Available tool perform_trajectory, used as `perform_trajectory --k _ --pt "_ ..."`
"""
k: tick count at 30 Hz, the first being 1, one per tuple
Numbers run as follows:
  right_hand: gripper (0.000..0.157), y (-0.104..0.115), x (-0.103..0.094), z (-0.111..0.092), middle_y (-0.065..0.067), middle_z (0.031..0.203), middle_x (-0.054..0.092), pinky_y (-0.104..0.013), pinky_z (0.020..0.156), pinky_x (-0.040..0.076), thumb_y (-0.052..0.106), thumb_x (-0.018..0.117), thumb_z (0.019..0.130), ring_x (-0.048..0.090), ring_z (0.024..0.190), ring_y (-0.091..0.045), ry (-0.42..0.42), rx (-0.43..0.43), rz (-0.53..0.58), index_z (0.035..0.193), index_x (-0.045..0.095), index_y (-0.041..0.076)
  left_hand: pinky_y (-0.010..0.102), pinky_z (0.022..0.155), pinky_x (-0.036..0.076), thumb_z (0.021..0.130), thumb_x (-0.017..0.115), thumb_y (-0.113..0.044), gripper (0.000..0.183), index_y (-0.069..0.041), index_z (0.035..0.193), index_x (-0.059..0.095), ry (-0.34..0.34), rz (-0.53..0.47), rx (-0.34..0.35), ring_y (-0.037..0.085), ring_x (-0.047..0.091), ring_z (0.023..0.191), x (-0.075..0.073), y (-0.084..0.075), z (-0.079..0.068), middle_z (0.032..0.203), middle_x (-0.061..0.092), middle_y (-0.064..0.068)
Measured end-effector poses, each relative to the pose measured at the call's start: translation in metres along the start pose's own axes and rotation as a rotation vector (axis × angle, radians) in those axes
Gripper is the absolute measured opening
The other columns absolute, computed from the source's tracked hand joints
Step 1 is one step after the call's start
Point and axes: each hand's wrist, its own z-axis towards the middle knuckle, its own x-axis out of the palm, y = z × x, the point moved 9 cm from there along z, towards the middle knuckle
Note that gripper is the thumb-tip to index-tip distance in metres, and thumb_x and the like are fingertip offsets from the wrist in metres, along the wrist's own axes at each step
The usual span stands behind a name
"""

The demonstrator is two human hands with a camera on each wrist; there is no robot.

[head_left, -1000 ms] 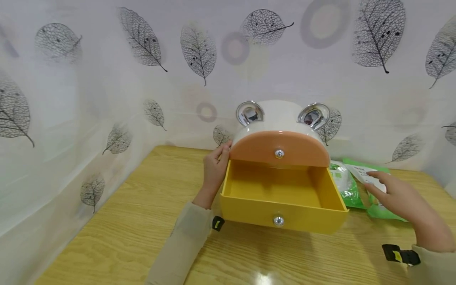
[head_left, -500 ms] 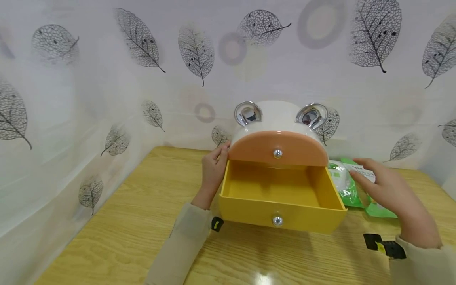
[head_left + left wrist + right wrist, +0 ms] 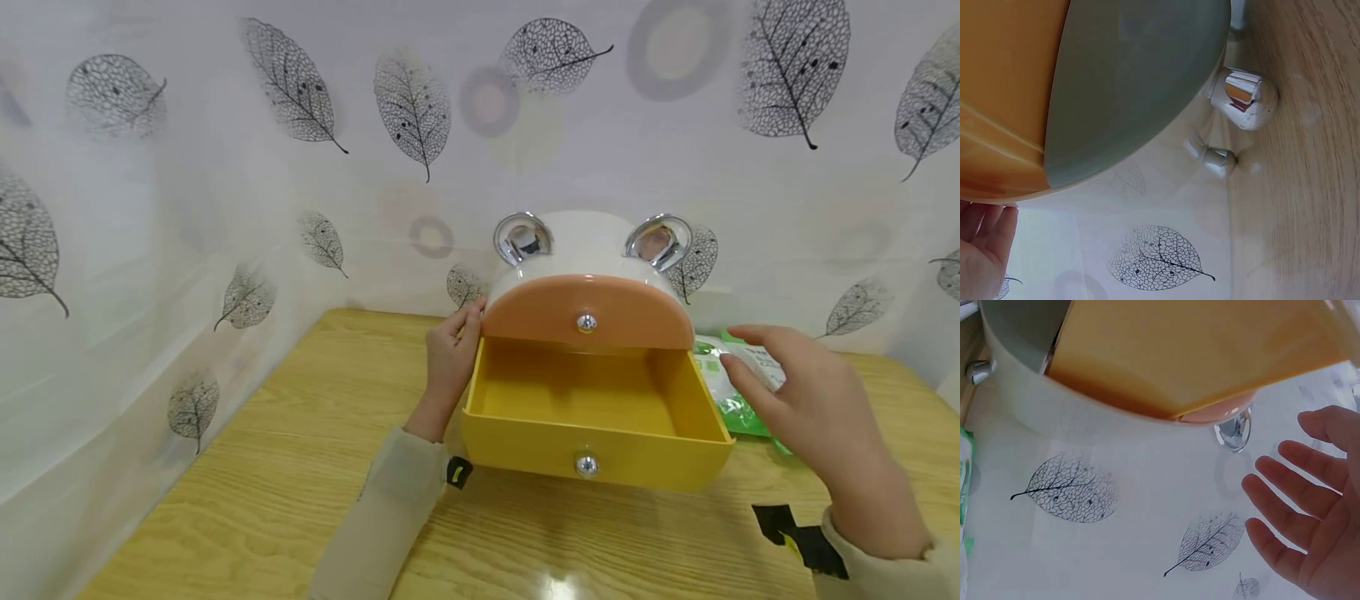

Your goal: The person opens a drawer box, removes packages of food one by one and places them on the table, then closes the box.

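Head view: our left hand [image 3: 451, 354] grips the case [image 3: 588, 242] steady; our spread right hand [image 3: 817, 404] likely must reach the drawer [image 3: 637, 455].

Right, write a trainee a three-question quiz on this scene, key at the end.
1. True or false: the yellow drawer is fully closed.
2. Which hand is touching the box?
3. Fill in: in the head view, the packets lie to the ____ of the box.

Key:
1. False; it is pulled out.
2. The left hand.
3. right
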Motion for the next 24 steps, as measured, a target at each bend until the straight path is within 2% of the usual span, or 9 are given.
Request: perform_trajectory --k 3,5,7,11,12,13,16,20,24 --pt "0.036 0.026 -0.013 -0.002 -0.017 0.089 0.061 -0.032 0.059 0.038 0.031 0.053 0.087 0.055 0.068 -0.028 -0.149 -0.128 -0.001 0.098 0.062 -0.002 0.039 0.086 0.044 0.090 0.045 0.000 0.024 0.013 0.104 0.059 -0.002 -0.001 0.000 0.033 0.054 0.101 0.000 -0.001 0.000 0.105 0.058 0.024" --pt "0.048 0.041 -0.018 -0.005 -0.015 0.085 0.062 -0.031 0.060 0.037 0.042 0.045 0.088 0.054 0.073 -0.028 -0.201 -0.173 0.002 0.094 0.063 -0.003 0.039 0.086 0.044 0.089 0.045 0.001 0.023 0.013 0.104 0.059 -0.001 -0.003 0.002 0.033 0.054 0.101 0.000 -0.002 -0.001 0.105 0.058 0.024" --pt "0.057 0.053 -0.022 -0.008 -0.014 0.084 0.062 -0.023 0.066 0.038 0.050 0.038 0.088 0.054 0.074 -0.028 -0.224 -0.196 -0.002 0.092 0.063 -0.002 0.039 0.086 0.044 0.089 0.045 0.001 0.023 0.014 0.104 0.058 0.000 -0.007 0.001 0.033 0.054 0.102 0.001 -0.002 -0.001 0.105 0.057 0.024" --pt "0.049 0.075 -0.024 -0.017 -0.009 0.085 0.063 -0.007 0.080 0.034 0.044 0.046 0.087 0.057 0.077 -0.025 -0.258 -0.279 0.051 0.092 0.066 0.000 0.039 0.086 0.044 0.089 0.045 0.001 0.023 0.014 0.104 0.058 0.000 -0.007 0.002 0.033 0.054 0.102 0.001 -0.002 -0.001 0.105 0.057 0.024" --pt "0.045 0.079 -0.023 -0.020 -0.008 0.085 0.064 -0.005 0.082 0.033 0.042 0.049 0.086 0.057 0.077 -0.023 -0.265 -0.306 0.078 0.092 0.067 0.001 0.039 0.086 0.044 0.089 0.045 0.001 0.023 0.014 0.104 0.058 0.000 -0.007 0.001 0.033 0.054 0.102 0.001 -0.002 -0.001 0.105 0.057 0.024" --pt "0.042 0.083 -0.022 -0.023 -0.006 0.084 0.064 -0.007 0.079 0.037 0.040 0.051 0.086 0.058 0.076 -0.021 -0.273 -0.334 0.094 0.091 0.067 0.002 0.039 0.086 0.044 0.089 0.045 0.002 0.023 0.014 0.104 0.058 0.000 -0.003 0.002 0.033 0.054 0.102 0.001 -0.003 -0.001 0.105 0.057 0.024" --pt "0.035 0.096 -0.012 -0.031 0.000 0.084 0.063 -0.013 0.069 0.045 0.038 0.054 0.085 0.058 0.072 -0.015 -0.250 -0.396 0.146 0.092 0.068 0.006 0.039 0.086 0.044 0.089 0.045 0.001 0.023 0.013 0.104 0.058 0.003 0.001 0.001 0.033 0.054 0.101 0.000 -0.003 -0.001 0.105 0.058 0.024" --pt "0.027 0.117 0.007 -0.038 0.006 0.085 0.061 -0.014 0.060 0.047 0.033 0.060 0.083 0.057 0.068 -0.008 -0.175 -0.464 0.206 0.095 0.067 0.011 0.040 0.085 0.044 0.089 0.045 0.001 0.023 0.014 0.104 0.058 0.001 0.004 0.005 0.033 0.054 0.101 -0.001 -0.004 -0.001 0.105 0.058 0.024" --pt "0.023 0.135 0.019 -0.036 0.008 0.082 0.058 -0.013 0.054 0.046 0.035 0.058 0.084 0.053 0.062 -0.005 -0.091 -0.459 0.210 0.090 0.066 0.014 0.041 0.085 0.045 0.089 0.046 0.001 0.023 0.014 0.104 0.059 -0.009 0.007 0.010 0.033 0.055 0.100 -0.002 -0.004 -0.001 0.104 0.058 0.024"
